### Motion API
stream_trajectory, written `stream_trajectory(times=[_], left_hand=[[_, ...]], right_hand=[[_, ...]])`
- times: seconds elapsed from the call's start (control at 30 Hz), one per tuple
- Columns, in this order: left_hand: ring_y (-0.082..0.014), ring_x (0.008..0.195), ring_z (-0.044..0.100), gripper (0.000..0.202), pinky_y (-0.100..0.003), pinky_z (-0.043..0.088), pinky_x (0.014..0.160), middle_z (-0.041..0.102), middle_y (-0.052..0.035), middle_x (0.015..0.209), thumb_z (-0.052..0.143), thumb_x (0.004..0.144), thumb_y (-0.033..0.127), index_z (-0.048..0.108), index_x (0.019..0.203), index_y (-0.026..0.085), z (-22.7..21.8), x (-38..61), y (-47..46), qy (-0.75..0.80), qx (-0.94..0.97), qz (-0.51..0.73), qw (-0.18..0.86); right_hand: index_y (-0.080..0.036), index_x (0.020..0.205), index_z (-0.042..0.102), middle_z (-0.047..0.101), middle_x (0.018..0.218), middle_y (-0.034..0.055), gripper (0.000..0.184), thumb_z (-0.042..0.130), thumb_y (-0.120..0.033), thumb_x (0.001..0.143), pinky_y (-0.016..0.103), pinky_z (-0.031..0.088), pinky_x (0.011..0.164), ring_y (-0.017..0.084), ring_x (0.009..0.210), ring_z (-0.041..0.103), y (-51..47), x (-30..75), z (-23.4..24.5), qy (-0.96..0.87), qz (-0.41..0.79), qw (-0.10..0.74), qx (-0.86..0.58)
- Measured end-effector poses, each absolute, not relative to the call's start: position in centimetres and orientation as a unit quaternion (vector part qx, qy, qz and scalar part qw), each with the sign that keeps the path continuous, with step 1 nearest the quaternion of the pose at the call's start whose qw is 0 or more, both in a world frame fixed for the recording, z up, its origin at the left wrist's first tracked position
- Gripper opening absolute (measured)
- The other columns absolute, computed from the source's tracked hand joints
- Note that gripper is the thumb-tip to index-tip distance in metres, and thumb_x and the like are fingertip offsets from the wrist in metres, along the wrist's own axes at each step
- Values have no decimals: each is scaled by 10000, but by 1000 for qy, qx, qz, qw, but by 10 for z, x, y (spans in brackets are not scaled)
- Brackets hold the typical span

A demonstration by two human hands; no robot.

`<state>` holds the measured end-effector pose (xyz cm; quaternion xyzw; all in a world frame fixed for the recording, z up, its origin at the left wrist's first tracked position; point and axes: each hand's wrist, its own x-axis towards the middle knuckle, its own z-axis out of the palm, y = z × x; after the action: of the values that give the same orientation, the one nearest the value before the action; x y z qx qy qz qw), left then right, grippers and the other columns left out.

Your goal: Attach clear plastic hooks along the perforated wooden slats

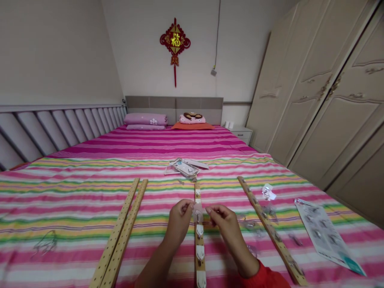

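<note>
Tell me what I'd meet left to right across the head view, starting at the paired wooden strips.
Perforated wooden strips, left hand, wooden strip with white-backed hooks, right hand, wooden strip bearing shiny pieces, teal-cornered packet.

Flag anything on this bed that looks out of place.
The wiry tangle left of the paired wooden strips seems out of place: it lies alone, away from the hooked middle strip. It's too blurred to identify.
</note>
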<state>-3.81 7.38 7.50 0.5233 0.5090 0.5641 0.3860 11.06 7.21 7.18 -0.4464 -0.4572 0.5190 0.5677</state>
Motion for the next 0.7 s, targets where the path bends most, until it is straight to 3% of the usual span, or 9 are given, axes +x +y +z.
stream_trajectory(times=[0.27, 0.4, 0.57, 0.7], left_hand=[[-167, 667, 613, 263, -259, 461, 617, 696, -42, 715, 618, 717, 384, 700, 794, 146, 64, -40, 85, 512, 528, 560, 382], [-156, 635, 598, 279, -250, 449, 589, 679, -31, 672, 640, 691, 390, 708, 776, 134, 59, -41, 98, 513, 517, 560, 395], [-117, 556, 560, 520, -235, 434, 574, 623, 24, 592, 719, 589, 350, 645, 1039, 100, 57, -45, 127, 519, 448, 560, 465], [-112, 554, 543, 410, -217, 386, 515, 647, -14, 639, 679, 619, 419, 685, 882, 104, 55, -48, 153, 523, 445, 544, 482]], right_hand=[[-158, 598, 634, 570, 447, -22, 325, 761, -452, 543, 235, 407, 412, 111, 387, 498, 93, 102, 66, -470, 544, 532, -447], [-172, 543, 579, 515, 400, -51, 230, 723, -351, 560, 211, 346, 381, 90, 353, 447, 105, 98, 61, -487, 521, 540, -446], [-182, 510, 544, 479, 348, -64, 204, 669, -325, 582, 201, 289, 374, 72, 333, 386, 132, 96, 59, -486, 535, 542, -428], [-172, 508, 555, 484, 338, -55, 193, 656, -319, 583, 199, 274, 370, 72, 326, 388, 159, 96, 53, -463, 560, 533, -434]])
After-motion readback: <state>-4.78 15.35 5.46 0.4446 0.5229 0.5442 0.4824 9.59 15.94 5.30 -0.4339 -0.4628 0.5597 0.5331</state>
